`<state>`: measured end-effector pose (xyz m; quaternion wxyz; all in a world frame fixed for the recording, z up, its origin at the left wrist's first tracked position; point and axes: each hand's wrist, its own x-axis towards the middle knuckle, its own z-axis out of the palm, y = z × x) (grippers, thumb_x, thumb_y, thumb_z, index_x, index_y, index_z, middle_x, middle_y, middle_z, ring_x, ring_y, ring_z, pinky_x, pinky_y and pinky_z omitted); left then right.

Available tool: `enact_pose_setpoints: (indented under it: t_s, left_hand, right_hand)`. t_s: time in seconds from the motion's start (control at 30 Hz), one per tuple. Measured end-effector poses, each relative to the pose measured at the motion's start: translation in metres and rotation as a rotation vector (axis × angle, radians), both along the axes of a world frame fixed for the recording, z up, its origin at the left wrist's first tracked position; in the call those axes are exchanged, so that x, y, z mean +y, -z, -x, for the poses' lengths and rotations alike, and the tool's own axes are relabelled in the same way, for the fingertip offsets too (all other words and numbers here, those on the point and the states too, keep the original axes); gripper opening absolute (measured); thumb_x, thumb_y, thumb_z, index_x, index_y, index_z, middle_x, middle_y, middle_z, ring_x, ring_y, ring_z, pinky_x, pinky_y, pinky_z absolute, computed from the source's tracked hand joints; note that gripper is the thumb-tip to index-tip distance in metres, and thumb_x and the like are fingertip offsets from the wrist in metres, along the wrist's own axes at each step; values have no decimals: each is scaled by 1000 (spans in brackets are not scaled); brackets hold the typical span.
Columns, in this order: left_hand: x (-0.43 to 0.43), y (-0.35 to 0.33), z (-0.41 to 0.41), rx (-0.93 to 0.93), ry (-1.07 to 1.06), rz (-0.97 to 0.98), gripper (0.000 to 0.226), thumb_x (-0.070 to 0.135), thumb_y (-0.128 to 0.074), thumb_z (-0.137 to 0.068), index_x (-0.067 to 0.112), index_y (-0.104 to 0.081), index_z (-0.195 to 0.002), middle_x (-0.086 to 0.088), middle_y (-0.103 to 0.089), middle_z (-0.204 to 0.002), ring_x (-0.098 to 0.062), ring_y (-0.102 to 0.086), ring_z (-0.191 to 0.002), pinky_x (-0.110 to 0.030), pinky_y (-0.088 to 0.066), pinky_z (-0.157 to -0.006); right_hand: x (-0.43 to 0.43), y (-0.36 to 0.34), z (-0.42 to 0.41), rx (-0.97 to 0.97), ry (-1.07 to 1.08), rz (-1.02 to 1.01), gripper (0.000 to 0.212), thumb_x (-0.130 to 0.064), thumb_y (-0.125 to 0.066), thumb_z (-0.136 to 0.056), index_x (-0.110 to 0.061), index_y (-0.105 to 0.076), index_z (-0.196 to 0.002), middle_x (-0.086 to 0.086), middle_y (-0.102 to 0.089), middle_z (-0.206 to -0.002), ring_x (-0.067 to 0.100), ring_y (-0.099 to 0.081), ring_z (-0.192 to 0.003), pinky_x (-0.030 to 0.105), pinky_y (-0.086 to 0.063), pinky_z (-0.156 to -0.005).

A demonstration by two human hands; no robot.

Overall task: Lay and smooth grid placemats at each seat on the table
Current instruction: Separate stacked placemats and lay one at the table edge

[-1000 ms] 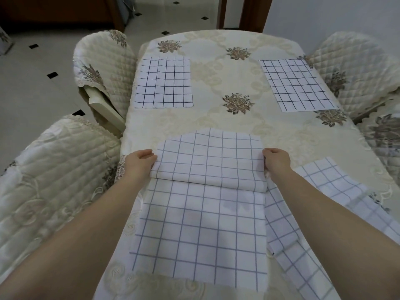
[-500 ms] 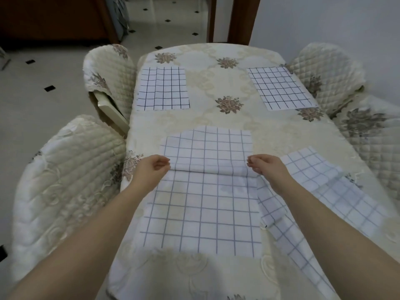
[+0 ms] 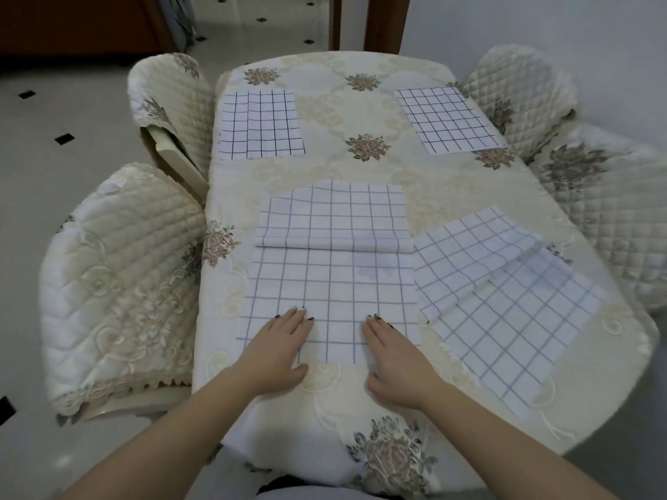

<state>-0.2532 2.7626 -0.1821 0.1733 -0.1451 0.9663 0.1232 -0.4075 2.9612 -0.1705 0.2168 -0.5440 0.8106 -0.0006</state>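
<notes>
Grid placemat (image 3: 332,283) under flat left hand (image 3: 278,351) and right hand (image 3: 395,362), rumpled placemat (image 3: 505,301) beside

Both hands have released the raised fold across the middle placemat (image 3: 332,286) and moved toward the bottom of the frame. The left hand (image 3: 278,350) and right hand (image 3: 395,355) now lie flat, fingers straight, on the placemat's near edge at lower centre, closer together than before.

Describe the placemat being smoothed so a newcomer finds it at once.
On the floral-clothed table, look at the middle of the near end. That placemat has a fold across its middle, and it alone is touched by the flat left hand and right hand.
</notes>
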Motion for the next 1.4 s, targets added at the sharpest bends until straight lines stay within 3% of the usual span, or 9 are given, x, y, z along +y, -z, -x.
enact_pose_setpoints:
  t_s: [0.13,0.23,0.5,0.63,0.73,0.8,1.0,1.17,1.4]
  left_hand:
    - [10,0,-2,5,-22,56,76,40,-39,-91,14,-4,-154,-4,1,-162,-18,3,-149,-34,-2,-121]
    - [16,1,-5,85,-81,44,67,24,-40,-94,12,-11,-153,-3,-11,-161,-17,-8,-149,-32,-7,-121]
    - [14,8,-23,223,-125,57,71,-9,-51,-81,14,-36,-147,0,-31,-155,-17,-34,-141,-29,-27,-113]
    - [7,10,-34,329,-155,127,44,-8,-74,-54,12,-74,-93,-5,-73,-102,-25,-71,-87,-32,-56,-74]
    - [0,-2,-41,316,-245,73,11,2,-63,-72,12,-68,-71,-3,-68,-73,-25,-62,-66,-31,-47,-62]
    - [-4,-7,-47,339,-299,48,19,11,-57,-83,16,-63,-66,2,-63,-63,-20,-53,-58,-30,-36,-60]
    - [3,-38,-72,262,-389,-242,17,23,-62,-90,17,-74,-99,4,-73,-98,-15,-65,-94,-31,-50,-84]
    - [4,-64,-86,158,-404,-348,14,23,-62,-86,26,-73,-77,12,-70,-79,2,-60,-73,-13,-44,-63]
    - [6,-96,-94,54,-361,-460,9,28,-69,-81,25,-74,-74,-3,-67,-70,-10,-51,-58,-23,-42,-52]
  right_hand:
    - [-2,11,-13,114,46,119,62,-23,-42,-83,4,-44,-139,17,-45,-145,30,-47,-132,39,-32,-110]
    - [-4,14,-16,206,30,133,62,-17,-82,-55,-1,-68,-114,12,-70,-114,23,-69,-103,36,-53,-88]
    - [8,14,-15,212,171,254,53,2,-85,-40,-8,-74,-91,5,-74,-94,23,-71,-86,31,-57,-76]
    - [14,8,-10,125,278,241,4,-7,-64,-77,-9,-65,-80,3,-66,-81,24,-60,-79,33,-48,-61]
    - [19,0,-7,71,342,278,14,-17,-52,-90,-10,-61,-82,0,-61,-80,20,-54,-79,32,-38,-59]
    - [24,-8,-6,24,353,281,14,-18,-52,-91,-11,-62,-85,-2,-60,-81,20,-56,-80,31,-36,-59]
    - [48,-38,-6,-217,341,197,12,-15,-57,-89,-15,-69,-89,-2,-71,-87,13,-63,-79,34,-51,-72]
    - [67,-60,-11,-346,356,120,12,-20,-60,-90,-20,-69,-82,-9,-70,-84,0,-61,-79,24,-48,-70]
    - [87,-80,-18,-457,338,125,20,-21,-63,-87,-29,-68,-69,-17,-66,-68,3,-58,-66,22,-44,-63]
